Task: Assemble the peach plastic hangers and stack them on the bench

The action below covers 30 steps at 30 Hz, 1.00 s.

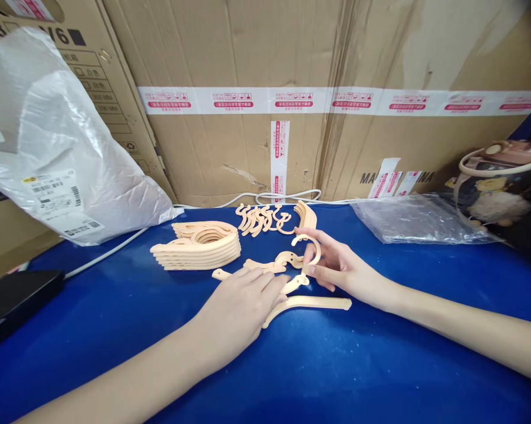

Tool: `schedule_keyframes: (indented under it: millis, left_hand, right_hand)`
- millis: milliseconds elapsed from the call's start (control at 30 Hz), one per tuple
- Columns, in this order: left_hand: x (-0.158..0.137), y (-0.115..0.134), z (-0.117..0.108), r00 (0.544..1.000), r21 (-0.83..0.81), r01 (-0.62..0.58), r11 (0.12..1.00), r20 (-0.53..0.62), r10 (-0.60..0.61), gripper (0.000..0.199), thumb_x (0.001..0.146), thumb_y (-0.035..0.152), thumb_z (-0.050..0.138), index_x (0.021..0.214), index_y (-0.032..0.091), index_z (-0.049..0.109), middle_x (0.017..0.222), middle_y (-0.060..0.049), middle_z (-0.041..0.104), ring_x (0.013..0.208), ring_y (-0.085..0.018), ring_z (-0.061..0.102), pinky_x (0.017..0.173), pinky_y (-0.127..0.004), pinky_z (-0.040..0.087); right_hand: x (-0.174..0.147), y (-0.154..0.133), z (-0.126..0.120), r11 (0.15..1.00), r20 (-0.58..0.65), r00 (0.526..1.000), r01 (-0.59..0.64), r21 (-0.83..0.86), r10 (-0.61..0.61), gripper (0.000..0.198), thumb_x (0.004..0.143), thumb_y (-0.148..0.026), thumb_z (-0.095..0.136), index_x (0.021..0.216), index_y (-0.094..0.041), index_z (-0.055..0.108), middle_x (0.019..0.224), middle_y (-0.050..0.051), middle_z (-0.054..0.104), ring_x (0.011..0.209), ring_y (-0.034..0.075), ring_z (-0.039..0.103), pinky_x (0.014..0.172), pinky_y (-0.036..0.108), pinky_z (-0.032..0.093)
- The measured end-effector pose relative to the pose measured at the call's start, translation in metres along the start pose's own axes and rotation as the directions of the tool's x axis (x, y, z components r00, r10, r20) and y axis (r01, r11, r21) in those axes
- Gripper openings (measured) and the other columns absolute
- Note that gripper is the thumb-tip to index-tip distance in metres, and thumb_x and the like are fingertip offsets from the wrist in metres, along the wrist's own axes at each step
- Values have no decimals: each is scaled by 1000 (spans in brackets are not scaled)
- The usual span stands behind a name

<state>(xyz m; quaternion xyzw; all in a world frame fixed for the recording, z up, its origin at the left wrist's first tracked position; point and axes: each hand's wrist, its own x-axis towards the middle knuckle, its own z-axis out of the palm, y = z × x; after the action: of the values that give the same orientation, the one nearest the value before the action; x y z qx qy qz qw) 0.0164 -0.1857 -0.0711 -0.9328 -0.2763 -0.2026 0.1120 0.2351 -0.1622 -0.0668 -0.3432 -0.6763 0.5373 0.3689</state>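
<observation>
My right hand (331,262) pinches a cream plastic hanger hook (317,250) between thumb and fingers, its curve upright. The hook's lower end meets a hanger arm (295,285) with small holes at its tip. My left hand (247,297) lies over that arm with fingers closed on it, hiding its middle. Just beyond my hands rests another arm piece (265,267), partly covered. A loose curved hanger arm (313,302) lies on the near side, touching or almost touching my left fingertips.
A stack of hanger parts (197,250) stands at left on the blue table (336,365). Behind are loose hooks (259,219) and a second stack of arms (307,215). A white parcel bag (71,147), clear plastic bag (415,218), black object (22,303) and cardboard (230,53) border the space.
</observation>
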Motion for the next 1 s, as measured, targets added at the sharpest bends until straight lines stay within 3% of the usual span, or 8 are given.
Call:
schedule_keyframes:
  millis: [633, 867, 1000]
  left_hand:
    - [0, 2, -3, 999, 27, 14, 1000, 36, -15, 32, 101, 21, 29, 109, 11, 59, 104, -12, 69, 96, -23, 66, 78, -38, 52]
    - [1, 1, -8, 999, -29, 42, 999, 33, -41, 31, 99, 19, 29, 112, 13, 57, 108, -10, 69, 95, -23, 66, 79, -39, 51]
    - [1, 3, -12, 999, -61, 48, 997, 2, -48, 28, 97, 18, 32, 114, 14, 54, 108, -9, 69, 94, -23, 66, 77, -36, 52]
  right_hand:
    - [-1, -3, 1, 999, 42, 999, -33, 41, 31, 59, 83, -25, 64, 133, -24, 33, 82, -4, 55, 48, 4, 47, 44, 18, 41]
    - [-3, -2, 3, 999, 31, 999, 26, 34, -27, 56, 84, -27, 64, 131, -26, 34, 83, -3, 56, 49, 5, 49, 43, 18, 42]
    - [-7, -3, 5, 997, -41, 998, 44, -63, -47, 73, 83, -30, 66, 141, -31, 22, 86, -1, 60, 54, 9, 53, 48, 23, 46]
